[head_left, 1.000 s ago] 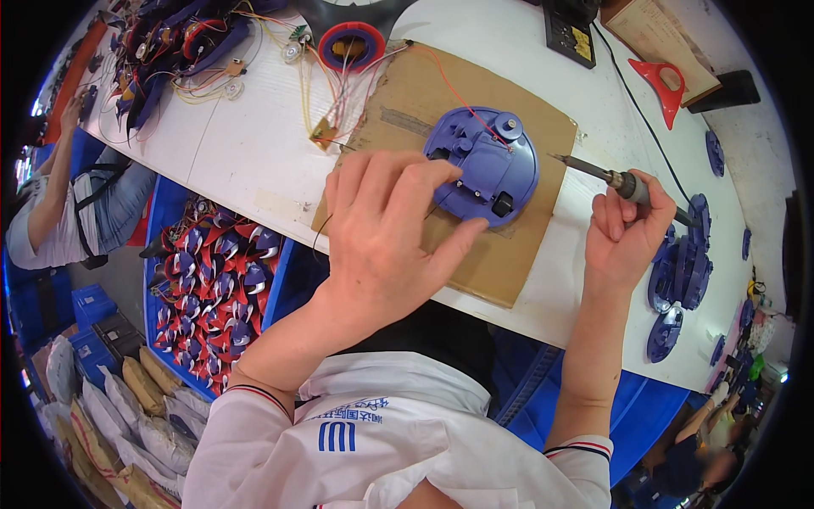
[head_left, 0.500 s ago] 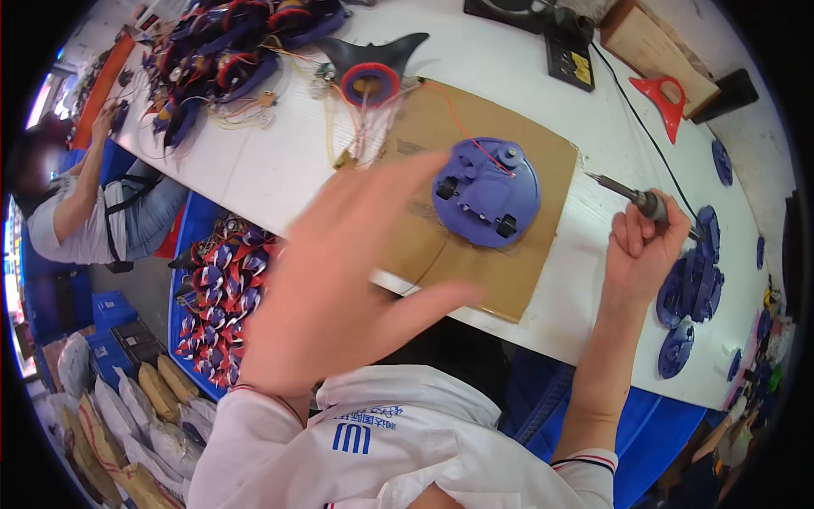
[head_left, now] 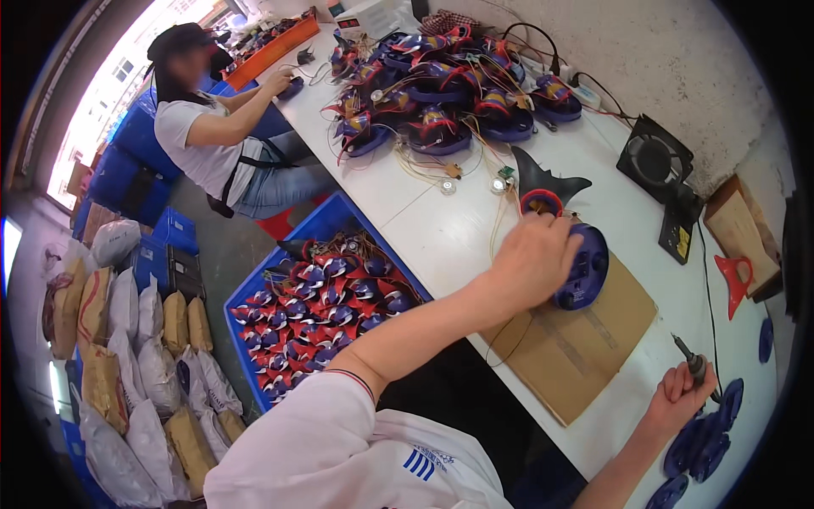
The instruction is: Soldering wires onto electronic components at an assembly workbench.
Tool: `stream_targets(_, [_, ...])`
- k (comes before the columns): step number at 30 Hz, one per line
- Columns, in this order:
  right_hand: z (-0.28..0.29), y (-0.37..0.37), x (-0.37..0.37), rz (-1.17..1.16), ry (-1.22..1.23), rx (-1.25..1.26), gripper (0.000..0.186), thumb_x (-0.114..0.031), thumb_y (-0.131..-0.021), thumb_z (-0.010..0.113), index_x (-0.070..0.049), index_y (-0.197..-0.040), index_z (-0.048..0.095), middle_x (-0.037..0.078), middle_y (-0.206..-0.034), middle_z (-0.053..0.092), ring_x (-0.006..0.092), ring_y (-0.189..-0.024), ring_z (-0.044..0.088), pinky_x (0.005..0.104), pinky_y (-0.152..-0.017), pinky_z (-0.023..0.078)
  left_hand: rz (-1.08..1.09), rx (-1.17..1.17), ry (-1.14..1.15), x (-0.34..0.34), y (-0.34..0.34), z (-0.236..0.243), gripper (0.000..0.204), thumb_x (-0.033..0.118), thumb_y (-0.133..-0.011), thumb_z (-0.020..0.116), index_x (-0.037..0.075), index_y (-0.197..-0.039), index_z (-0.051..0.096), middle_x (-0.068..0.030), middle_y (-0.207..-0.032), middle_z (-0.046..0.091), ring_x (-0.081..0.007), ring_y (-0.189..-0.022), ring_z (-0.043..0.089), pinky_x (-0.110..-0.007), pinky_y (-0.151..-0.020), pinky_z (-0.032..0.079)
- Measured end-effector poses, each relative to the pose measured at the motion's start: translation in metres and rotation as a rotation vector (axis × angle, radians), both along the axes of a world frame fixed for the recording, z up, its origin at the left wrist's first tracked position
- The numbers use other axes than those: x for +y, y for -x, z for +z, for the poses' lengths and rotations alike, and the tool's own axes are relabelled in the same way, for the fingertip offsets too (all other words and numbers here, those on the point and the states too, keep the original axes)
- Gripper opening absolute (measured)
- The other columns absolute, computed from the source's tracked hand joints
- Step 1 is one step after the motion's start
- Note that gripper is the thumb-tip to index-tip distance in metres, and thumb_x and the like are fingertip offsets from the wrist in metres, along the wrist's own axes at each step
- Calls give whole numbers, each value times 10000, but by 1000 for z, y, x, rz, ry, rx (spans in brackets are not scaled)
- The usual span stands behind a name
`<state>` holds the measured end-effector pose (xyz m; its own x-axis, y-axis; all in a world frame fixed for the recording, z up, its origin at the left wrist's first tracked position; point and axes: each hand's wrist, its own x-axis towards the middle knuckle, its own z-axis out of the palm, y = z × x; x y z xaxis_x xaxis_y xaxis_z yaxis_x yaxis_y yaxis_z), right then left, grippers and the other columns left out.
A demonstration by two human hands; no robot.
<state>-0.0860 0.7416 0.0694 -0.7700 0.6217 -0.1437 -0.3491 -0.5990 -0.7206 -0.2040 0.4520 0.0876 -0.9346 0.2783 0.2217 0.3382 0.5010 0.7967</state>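
My left hand [head_left: 532,261] is closed at the edge of a round purple plastic base [head_left: 588,270]. The base is tilted up over the cardboard sheet, and the hand hides its left side. Just beyond my fingers lies a black finned shell [head_left: 544,178] with a red ring, wires hanging near it; whether my fingertips touch it I cannot tell. My right hand [head_left: 674,400] is wrapped round the handle of a soldering iron [head_left: 696,365], its tip pointing up and away from the base.
Cardboard [head_left: 585,348] covers part of the white table. A pile of wired purple-and-red assemblies [head_left: 441,85] lies at the back. Purple bases [head_left: 699,445], a red shell [head_left: 734,284] and a small fan [head_left: 655,157] are to the right. A blue crate [head_left: 246,293] stands left; a co-worker [head_left: 208,127] sits beyond.
My left hand has moved away from me to the purple base, which is now tilted up off the cardboard. The right hand still holds the soldering iron. The view has swung left.
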Motion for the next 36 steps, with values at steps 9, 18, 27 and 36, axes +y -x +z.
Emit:
stream_targets(9, [1, 0, -8, -3, -43, -10, 154, -181, -903, 519, -41, -853, 562, -33, -527, 367, 29, -360, 209, 174, -356, 166, 591, 796, 421, -9, 77, -12, 452, 260, -676, 736, 22, -1022, 567, -204, -1029, 423, -330, -818, 528, -365, -669, 476])
stream_targets(18, [1, 1, -9, 17, -30, -5, 148, -176, -888, 529, -36, -867, 573, -29, -531, 396, 29, -349, 211, 173, -351, 169, 400, 539, -98, -18, 84, -13, 621, 123, -555, 755, 23, -1091, 458, -186, -1147, 365, -328, -864, 522, -378, -748, 494])
stream_targets(27, [3, 0, -18, 20, 38, -48, 124, -155, -874, 538, -41, -830, 560, -37, -515, 390, 31, -367, 236, 175, -349, 165, -22, 252, -435, 14, 12, -29, 781, 178, -553, 763, 78, -1257, 439, -181, -1222, 406, -341, -1061, 443, -403, -895, 395])
stream_targets(36, [11, 7, -23, 44, 61, -62, 118, -155, -874, 537, -44, -835, 551, -36, -515, 387, 28, -370, 234, 167, -341, 156, 48, 287, -14, -17, -8, -28, 767, 241, -535, 791, 138, -1230, 484, -190, -1203, 442, -341, -1026, 488, -383, -842, 426])
